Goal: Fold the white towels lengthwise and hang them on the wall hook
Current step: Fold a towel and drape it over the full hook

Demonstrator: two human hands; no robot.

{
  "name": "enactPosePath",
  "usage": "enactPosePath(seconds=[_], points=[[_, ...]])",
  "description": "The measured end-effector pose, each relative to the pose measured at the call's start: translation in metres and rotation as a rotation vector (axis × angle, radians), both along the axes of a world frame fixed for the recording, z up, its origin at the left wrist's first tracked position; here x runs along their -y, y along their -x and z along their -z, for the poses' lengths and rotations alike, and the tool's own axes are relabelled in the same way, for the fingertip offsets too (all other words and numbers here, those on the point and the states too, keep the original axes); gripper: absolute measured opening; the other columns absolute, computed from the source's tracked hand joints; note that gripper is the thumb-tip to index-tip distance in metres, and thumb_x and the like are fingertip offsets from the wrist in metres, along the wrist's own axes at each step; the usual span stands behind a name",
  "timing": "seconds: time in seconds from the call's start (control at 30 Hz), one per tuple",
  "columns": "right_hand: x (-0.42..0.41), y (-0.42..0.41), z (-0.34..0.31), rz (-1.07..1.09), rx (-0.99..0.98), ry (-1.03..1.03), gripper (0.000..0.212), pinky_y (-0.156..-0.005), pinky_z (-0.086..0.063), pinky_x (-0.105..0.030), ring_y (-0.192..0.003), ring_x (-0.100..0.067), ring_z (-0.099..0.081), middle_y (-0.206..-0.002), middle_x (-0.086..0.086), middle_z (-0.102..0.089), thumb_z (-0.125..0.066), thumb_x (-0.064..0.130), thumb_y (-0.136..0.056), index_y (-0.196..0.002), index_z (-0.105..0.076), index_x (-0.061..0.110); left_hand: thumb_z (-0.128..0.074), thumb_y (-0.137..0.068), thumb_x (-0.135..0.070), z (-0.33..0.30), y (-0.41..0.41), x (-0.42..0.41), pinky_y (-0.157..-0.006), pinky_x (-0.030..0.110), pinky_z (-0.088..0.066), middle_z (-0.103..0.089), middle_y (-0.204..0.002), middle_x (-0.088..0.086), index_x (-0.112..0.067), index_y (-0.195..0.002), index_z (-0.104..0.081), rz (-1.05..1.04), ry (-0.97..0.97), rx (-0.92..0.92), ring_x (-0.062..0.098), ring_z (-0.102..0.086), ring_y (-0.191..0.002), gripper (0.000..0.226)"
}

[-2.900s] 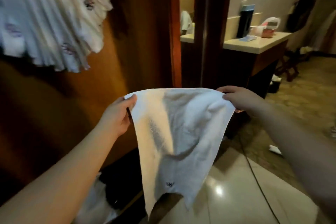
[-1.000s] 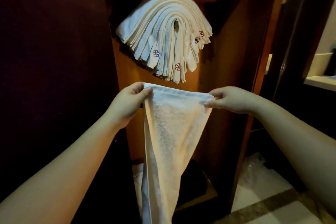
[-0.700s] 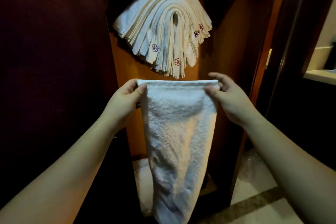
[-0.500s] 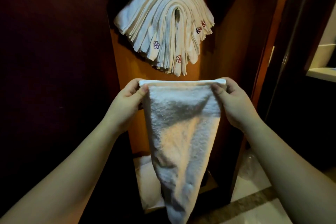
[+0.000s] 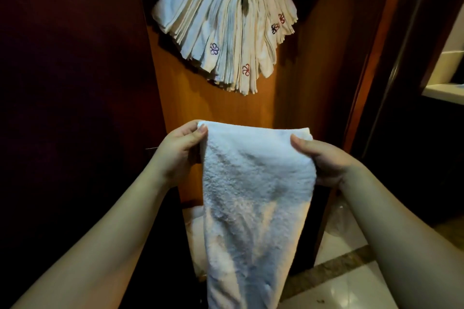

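Since half a second ago the towel (image 5: 256,198) has come lower and nearer the camera, so the gap between its top edge and the hanging bundle above has widened; the right hand (image 5: 324,160) has turned so that its thumb now lies across the front of the cloth near the upper right corner, where before it sat at the very top edge.

The left hand (image 5: 179,150) pinches the upper left corner of the towel, thumb on the near face and the other fingers hidden behind it. The right hand grasps the upper right corner in the same way, thumb in front, fingers wrapped behind. Between the two hands the top edge runs nearly level and taut. The towel is white terry, folded into a long band that narrows slightly as it hangs down and runs out of the picture at the bottom.

Above it, well apart, a thick bundle of folded white towels (image 5: 231,22) is draped over the wall hook (image 5: 244,4), of which only a dark sliver shows at the centre of the fan. Several carry small embroidered flower marks in purple and red. The bundle hangs against an orange-brown wooden panel (image 5: 251,108). At the lower right lies a glossy tiled floor (image 5: 351,281), and a pale tabletop (image 5: 444,89) edge shows at the far right.
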State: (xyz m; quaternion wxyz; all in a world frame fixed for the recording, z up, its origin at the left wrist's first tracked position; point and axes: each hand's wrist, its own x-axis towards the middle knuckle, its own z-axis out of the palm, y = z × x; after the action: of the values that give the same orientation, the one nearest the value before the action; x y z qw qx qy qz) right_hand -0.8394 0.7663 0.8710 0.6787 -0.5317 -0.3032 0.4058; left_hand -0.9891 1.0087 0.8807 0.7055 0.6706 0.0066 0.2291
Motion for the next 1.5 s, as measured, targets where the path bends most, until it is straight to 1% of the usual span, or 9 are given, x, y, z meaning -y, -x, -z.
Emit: enactPosePath(seconds=[0.23, 0.43, 0.57, 0.67, 0.83, 1.03, 1.2, 1.33, 1.5], points=[[-0.023, 0.001, 0.008, 0.210, -0.137, 0.018, 0.037, -0.090, -0.058, -0.039, -0.100, -0.025, -0.072, -0.112, -0.014, -0.073, -0.061, 0.034, -0.084, -0.107, -0.074, 0.008, -0.047, -0.103, -0.019, 0.007, -0.013, -0.002, -0.076, 0.033, -0.049, -0.073, -0.095, 0.014, -0.002, -0.110, -0.068, -0.183, 0.094, -0.137, 0.026, -0.068, -0.083, 0.028], [-0.044, 0.026, 0.014, 0.528, 0.149, 0.148, 0.032, -0.094, -0.055, -0.049, -0.086, -0.025, -0.074, -0.090, -0.007, -0.077, -0.061, 0.043, -0.095, -0.095, -0.073, 0.013, -0.053, -0.102, -0.024, 0.023, -0.013, 0.012, -0.081, 0.039, -0.055, -0.076, -0.097, 0.012, -0.007, -0.106, -0.071, -0.412, 0.092, -0.159, 0.028, -0.073, -0.089, 0.025], [-0.056, 0.059, 0.021, 0.790, 0.490, 0.227, 0.036, -0.070, -0.047, -0.022, -0.076, -0.005, -0.062, -0.077, 0.011, -0.064, -0.046, 0.051, -0.101, -0.078, -0.063, 0.029, -0.055, -0.098, -0.036, 0.035, -0.007, 0.035, -0.083, 0.044, -0.055, -0.075, -0.093, 0.008, -0.014, -0.093, -0.069, -0.551, 0.027, -0.102, 0.026, -0.071, -0.090, 0.027], [-0.064, 0.075, 0.032, 0.799, 0.557, 0.185, 0.028, -0.065, -0.041, -0.017, -0.080, -0.006, -0.059, -0.079, 0.016, -0.058, -0.043, 0.047, -0.103, -0.095, -0.062, 0.028, -0.051, -0.103, -0.030, 0.040, 0.000, 0.063, -0.083, 0.039, -0.054, -0.073, -0.096, 0.001, -0.016, -0.098, -0.067, -0.634, 0.013, -0.036, 0.017, -0.069, -0.092, 0.022], [-0.081, 0.094, 0.038, 0.819, 0.721, 0.097, 0.047, -0.070, -0.055, -0.020, -0.088, -0.016, -0.071, -0.095, 0.000, -0.072, -0.030, 0.050, -0.104, -0.108, -0.065, 0.018, -0.050, -0.104, -0.028, 0.040, 0.011, 0.099, -0.075, 0.019, -0.054, -0.072, -0.096, -0.006, -0.018, -0.109, -0.065, -0.577, 0.029, 0.076, 0.002, -0.069, -0.090, 0.018], [-0.076, 0.090, 0.025, 0.581, 0.498, 0.030, 0.035, -0.059, -0.044, -0.002, -0.077, 0.016, -0.063, -0.085, 0.016, -0.070, -0.039, 0.049, -0.101, -0.109, -0.067, 0.031, -0.055, -0.100, -0.029, 0.028, 0.014, 0.108, -0.075, 0.019, -0.056, -0.074, -0.096, -0.014, -0.031, -0.101, -0.066, -0.418, -0.008, 0.048, 0.001, -0.070, -0.091, 0.011], [-0.071, 0.080, 0.017, 0.362, 0.270, -0.074, 0.074, -0.108, -0.046, -0.041, -0.115, -0.012, -0.065, -0.120, -0.001, -0.070, -0.039, 0.077, -0.082, -0.128, -0.061, 0.023, -0.036, -0.082, -0.078, 0.022, 0.012, 0.089, -0.105, 0.032, -0.046, -0.072, -0.118, -0.014, -0.033, -0.115, -0.073, -0.148, -0.021, -0.061, 0.001, -0.062, -0.117, 0.067], [-0.070, 0.076, 0.006, 0.467, 0.434, -0.028, 0.055, -0.096, -0.051, -0.037, -0.102, -0.014, -0.069, -0.103, 0.000, -0.074, -0.054, 0.066, -0.085, -0.111, -0.069, 0.021, -0.034, -0.087, -0.066, 0.018, 0.007, 0.088, -0.113, 0.031, -0.040, -0.065, -0.132, -0.007, -0.029, -0.122, -0.068, 0.042, 0.148, -0.063, 0.006, -0.055, -0.129, 0.061], [-0.069, 0.065, -0.009, 0.579, 0.327, 0.064, 0.040, -0.089, -0.058, -0.042, -0.084, -0.019, -0.074, -0.085, -0.002, -0.077, -0.055, 0.053, -0.095, -0.095, -0.071, 0.017, -0.022, -0.104, -0.048, 0.009, 0.005, 0.074, -0.109, 0.033, -0.046, -0.062, -0.138, 0.007, -0.007, -0.135, -0.059, 0.175, 0.399, -0.006, 0.017, -0.056, -0.130, 0.063]])
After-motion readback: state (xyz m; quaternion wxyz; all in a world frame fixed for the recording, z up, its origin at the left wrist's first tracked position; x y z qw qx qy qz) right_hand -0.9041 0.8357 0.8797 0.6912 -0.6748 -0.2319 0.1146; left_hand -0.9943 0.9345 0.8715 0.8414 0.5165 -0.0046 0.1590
